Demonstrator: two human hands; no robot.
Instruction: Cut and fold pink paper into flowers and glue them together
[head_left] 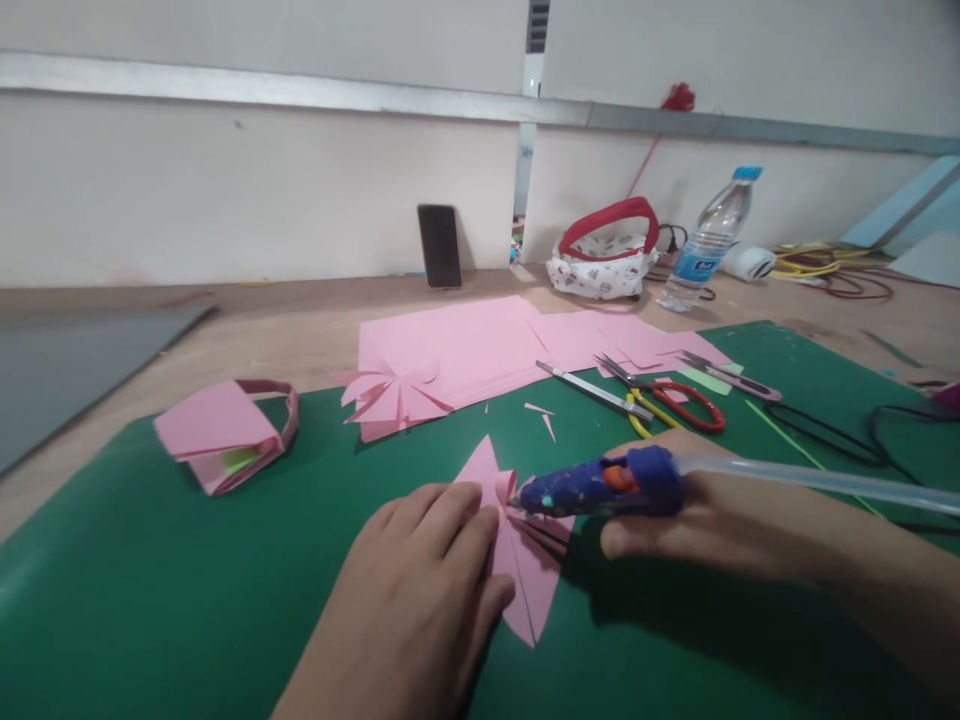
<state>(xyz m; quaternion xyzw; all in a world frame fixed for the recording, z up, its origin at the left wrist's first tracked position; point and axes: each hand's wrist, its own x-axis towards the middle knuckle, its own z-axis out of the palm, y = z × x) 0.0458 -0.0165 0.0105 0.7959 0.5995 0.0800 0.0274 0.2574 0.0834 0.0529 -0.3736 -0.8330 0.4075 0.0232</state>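
Note:
A pink paper flower (525,590) with pointed petals lies on the green mat, a small rolled loop at its middle. My left hand (427,570) holds it from the left, fingertips pressed on the petals and partly hiding them. In my right hand (675,520) is a blue hot glue gun (600,487), a clear glue stick (817,475) running out of its back. The gun's nozzle is at the flower's middle, beside the loop; whether it touches the paper I cannot tell. Small pink paper scraps (547,420) lie just beyond the flower.
Pink paper sheets (450,335) lie behind, a cut paper blossom (397,390) on their corner. Left stands a folded pink paper piece (221,430). Tweezers (592,390), scissors (682,400) and a craft knife (739,378) lie right. Further back are a phone (439,245), pouch (600,265) and bottle (705,245).

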